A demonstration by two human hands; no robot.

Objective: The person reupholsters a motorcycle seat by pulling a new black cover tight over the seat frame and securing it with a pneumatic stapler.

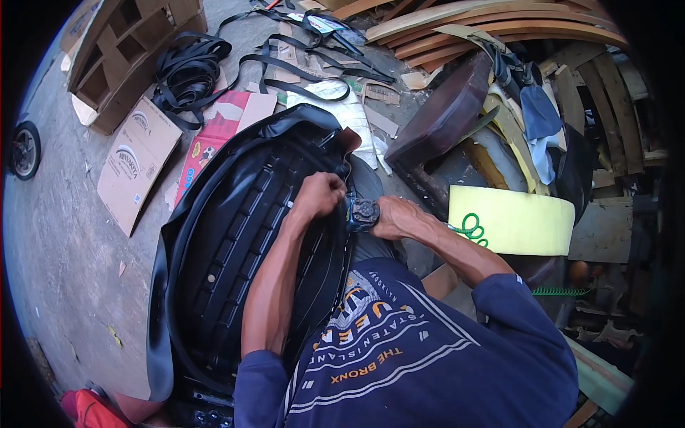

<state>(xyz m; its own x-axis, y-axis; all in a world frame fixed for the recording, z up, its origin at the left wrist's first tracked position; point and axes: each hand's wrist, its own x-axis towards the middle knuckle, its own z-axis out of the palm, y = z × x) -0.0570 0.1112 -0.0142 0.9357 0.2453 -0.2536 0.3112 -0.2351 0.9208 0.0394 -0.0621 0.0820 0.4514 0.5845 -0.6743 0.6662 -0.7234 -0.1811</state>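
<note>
A black motorcycle seat (246, 235) lies upside down in front of me, its ribbed plastic base facing up. Loose black vinyl cover (163, 307) hangs out around its far and left edges. At the seat's right rim, the fingers of my left hand (321, 194) are closed on the cover's edge; the fingertips are partly hidden. My right hand (394, 217) grips a staple gun (362, 214) with a dark round cap, held against the same rim just nearer than the left hand. A green coiled air hose (471, 230) shows beside my right forearm.
A pale yellow foam block (510, 221) stands right of my arm, with a dark maroon cushion (446, 118) behind it. Black straps (189, 75) and flattened cardboard (135, 164) lie on the concrete floor. Curved wooden strips (499, 32) are stacked at the far right.
</note>
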